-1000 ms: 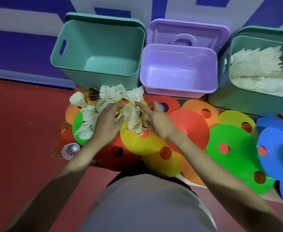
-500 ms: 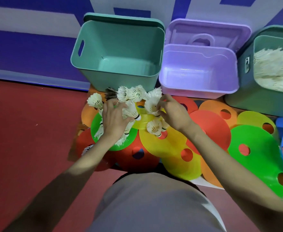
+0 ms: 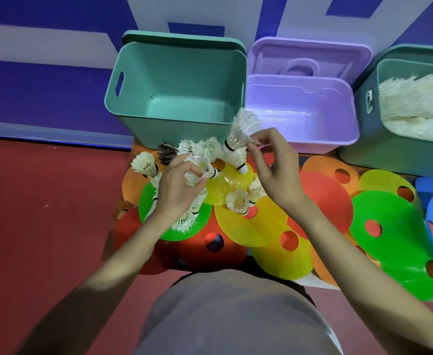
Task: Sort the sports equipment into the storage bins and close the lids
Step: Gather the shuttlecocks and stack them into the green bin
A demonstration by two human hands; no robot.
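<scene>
You face teal bin (image 3: pixel 177 80), lilac bin (image 3: pixel 300 106), second teal bin (image 3: pixel 389 149) holding cream-white feathers (image 3: pixel 415 103). You see white shuttlecocks (image 3: pixel 241 126), one dark-feathered (image 3: pixel 166 152), black bands at corks. Disc cones (image 3: pixel 238 226): yellow, green, red, orange, blue. Floor (image 3: pixel 43 213) maroon. Wall (image 3: pixel 43 73) blue with pale lilac-grey stripes.
</scene>
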